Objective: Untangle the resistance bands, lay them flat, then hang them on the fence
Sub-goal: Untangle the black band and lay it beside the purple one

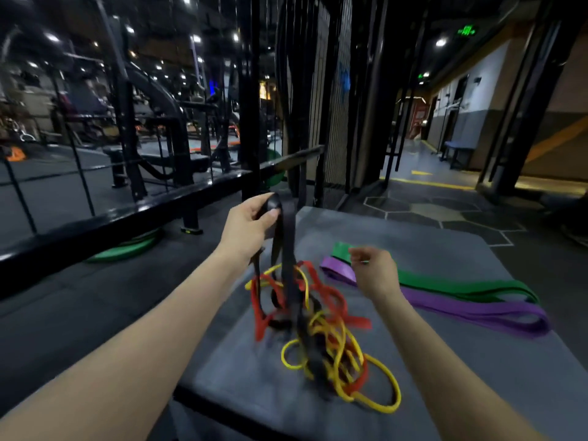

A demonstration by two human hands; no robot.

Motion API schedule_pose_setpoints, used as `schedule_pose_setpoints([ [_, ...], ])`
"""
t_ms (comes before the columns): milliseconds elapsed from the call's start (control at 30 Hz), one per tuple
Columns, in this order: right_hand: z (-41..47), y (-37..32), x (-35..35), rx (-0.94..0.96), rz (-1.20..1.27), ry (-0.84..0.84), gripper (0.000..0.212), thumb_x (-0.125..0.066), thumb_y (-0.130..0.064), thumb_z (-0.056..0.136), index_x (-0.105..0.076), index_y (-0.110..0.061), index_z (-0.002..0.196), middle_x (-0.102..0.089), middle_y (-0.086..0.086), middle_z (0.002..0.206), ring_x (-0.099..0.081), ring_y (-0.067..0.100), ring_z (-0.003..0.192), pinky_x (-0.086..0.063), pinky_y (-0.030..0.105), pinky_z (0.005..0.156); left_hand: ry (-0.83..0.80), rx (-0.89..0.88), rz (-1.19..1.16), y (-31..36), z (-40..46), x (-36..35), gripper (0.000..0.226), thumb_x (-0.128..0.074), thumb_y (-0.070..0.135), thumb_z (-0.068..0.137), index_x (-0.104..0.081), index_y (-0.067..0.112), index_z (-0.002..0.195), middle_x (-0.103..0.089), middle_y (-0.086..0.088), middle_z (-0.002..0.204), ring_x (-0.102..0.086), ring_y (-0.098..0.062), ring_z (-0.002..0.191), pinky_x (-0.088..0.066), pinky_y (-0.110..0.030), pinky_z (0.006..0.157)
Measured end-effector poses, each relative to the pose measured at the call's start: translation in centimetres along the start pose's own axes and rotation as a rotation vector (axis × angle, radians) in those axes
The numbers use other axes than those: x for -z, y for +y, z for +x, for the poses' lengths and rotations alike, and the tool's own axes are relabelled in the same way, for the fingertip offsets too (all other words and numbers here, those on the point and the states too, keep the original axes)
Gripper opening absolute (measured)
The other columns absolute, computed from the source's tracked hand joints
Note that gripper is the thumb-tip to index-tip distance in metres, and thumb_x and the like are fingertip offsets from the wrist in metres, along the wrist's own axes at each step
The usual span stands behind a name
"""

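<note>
My left hand (251,226) grips the top loop of a black band (288,249) and holds it up above a tangle on a grey mat (445,377). The black band runs down into the pile, wound among red bands (331,297) and thin yellow bands (378,389). My right hand (374,270) hovers to the right of the tangle, fingers loosely curled, holding nothing. Behind it a green band (461,286) and a purple band (471,308) lie flat side by side on the mat. A black metal fence rail (133,214) runs along the left.
A tall black mesh fence panel (337,100) stands beyond the mat's far edge. Green weight plates (127,251) lie on the floor under the rail. Gym machines fill the area behind the rail. A corridor with a blue bench (458,151) opens at the right.
</note>
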State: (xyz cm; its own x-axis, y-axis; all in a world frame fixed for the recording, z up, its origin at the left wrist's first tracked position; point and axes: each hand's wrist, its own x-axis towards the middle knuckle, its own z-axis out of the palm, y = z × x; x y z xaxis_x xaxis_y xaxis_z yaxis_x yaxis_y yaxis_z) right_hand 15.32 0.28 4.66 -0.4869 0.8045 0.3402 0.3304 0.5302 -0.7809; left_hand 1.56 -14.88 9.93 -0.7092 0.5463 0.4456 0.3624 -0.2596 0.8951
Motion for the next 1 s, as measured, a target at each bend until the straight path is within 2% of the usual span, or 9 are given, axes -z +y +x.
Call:
schedule_pose_setpoints([
  [133, 1.2, -4.2, 0.6, 0.145, 0.155, -0.117, 0.032, -0.062, -0.011, 0.087, -0.061, -0.003, 0.117, -0.066, 0.008, 0.101, -0.061, 0.018, 0.099, -0.047, 0.035, 0.094, -0.061, -0.060, -0.012, 2.2, 2.0, -0.3, 0.031, -0.049, -0.004, 0.092, -0.060, 0.009, 0.118, -0.065, 0.008, 0.091, -0.057, 0.010, 0.066, -0.043, -0.006, 0.065],
  [267, 0.4, -8.4, -0.9, 0.287, 0.323, -0.398, 0.033, -0.058, -0.014, 0.086, -0.058, -0.008, 0.119, -0.065, -0.001, 0.109, -0.060, 0.009, 0.099, -0.048, 0.026, 0.089, -0.165, -0.082, -0.063, 4.8, 3.5, -0.8, 0.029, -0.045, -0.004, 0.094, -0.060, 0.014, 0.112, -0.066, 0.004, 0.095, -0.063, 0.000, 0.081, -0.052, -0.015, 0.077],
  [433, 1.1, -11.2, -0.1, 0.310, 0.464, -0.296, 0.021, -0.047, -0.001, 0.091, -0.064, -0.005, 0.103, -0.067, 0.003, 0.087, -0.058, -0.005, 0.068, -0.044, 0.010, 0.067, -0.199, 0.077, -0.200, 8.4, 4.6, -1.0, 0.024, -0.041, 0.009, 0.098, -0.064, 0.013, 0.091, -0.063, 0.002, 0.076, -0.058, -0.009, 0.069, -0.049, -0.020, 0.064],
  [533, 1.9, -12.6, 0.6, 0.385, 0.406, -0.247, 0.014, -0.055, -0.006, 0.087, -0.069, -0.005, 0.090, -0.070, 0.011, 0.084, -0.064, 0.014, 0.077, -0.053, 0.032, 0.076, -0.227, 0.127, -0.199, 9.6, 5.0, -1.1, 0.019, -0.051, 0.026, 0.094, -0.063, 0.015, 0.083, -0.060, 0.001, 0.077, -0.055, -0.009, 0.071, -0.045, -0.022, 0.067],
  [633, 2.8, -13.2, 1.3, 0.411, 0.288, -0.158, 0.019, -0.063, -0.026, 0.081, -0.067, -0.008, 0.077, -0.069, 0.016, 0.077, -0.065, 0.031, 0.075, -0.053, 0.049, 0.076, -0.236, -0.007, 0.091, 9.2, 5.0, -1.4, 0.010, -0.067, 0.006, 0.082, -0.067, 0.008, 0.092, -0.060, 0.002, 0.074, -0.058, -0.008, 0.072, -0.050, -0.016, 0.067],
  [700, 3.2, -13.2, 2.1, 0.383, 0.268, -0.059, 0.009, -0.067, -0.019, 0.082, -0.064, -0.013, 0.076, -0.065, 0.005, 0.071, -0.062, 0.023, 0.070, -0.053, 0.040, 0.072, -0.170, -0.026, 0.117, 9.5, 5.5, -1.0, 0.027, -0.064, -0.008, 0.080, -0.066, 0.007, 0.103, -0.060, 0.001, 0.078, -0.057, -0.010, 0.077, -0.050, -0.017, 0.074],
  [767, 3.7, -13.3, 2.9, 0.346, 0.266, 0.048, 0.018, -0.072, -0.017, 0.079, -0.057, -0.013, 0.087, -0.055, -0.005, 0.071, -0.053, 0.012, 0.068, -0.047, 0.031, 0.069, -0.141, -0.059, 0.097, 10.5, 5.9, -0.2, 0.033, -0.060, -0.011, 0.080, -0.064, 0.012, 0.104, -0.058, 0.003, 0.078, -0.056, -0.007, 0.076, -0.048, -0.018, 0.077],
  [867, 4.5, -14.0, 3.2, 0.327, 0.281, -0.061, 0.057, -0.081, -0.027, 0.068, -0.047, -0.013, 0.112, -0.057, 0.002, 0.094, -0.059, 0.015, 0.085, -0.051, 0.029, 0.079, -0.179, -0.088, 0.043, 12.8, 6.4, 0.6, 0.036, -0.054, -0.013, 0.084, -0.061, 0.005, 0.114, -0.059, 0.002, 0.085, -0.057, -0.005, 0.079, -0.049, -0.013, 0.072],
  [1000, 5.2, -16.0, 2.5, 0.445, 0.031, -0.251, 0.020, -0.073, -0.029, 0.079, -0.062, -0.012, 0.082, -0.061, -0.002, 0.075, -0.057, 0.011, 0.070, -0.046, 0.022, 0.069, -0.218, -0.119, -0.027, 15.1, 6.4, 0.6, 0.036, -0.049, -0.013, 0.087, -0.060, 0.004, 0.117, -0.062, 0.001, 0.096, -0.058, -0.007, 0.088, -0.049, -0.019, 0.085],
])
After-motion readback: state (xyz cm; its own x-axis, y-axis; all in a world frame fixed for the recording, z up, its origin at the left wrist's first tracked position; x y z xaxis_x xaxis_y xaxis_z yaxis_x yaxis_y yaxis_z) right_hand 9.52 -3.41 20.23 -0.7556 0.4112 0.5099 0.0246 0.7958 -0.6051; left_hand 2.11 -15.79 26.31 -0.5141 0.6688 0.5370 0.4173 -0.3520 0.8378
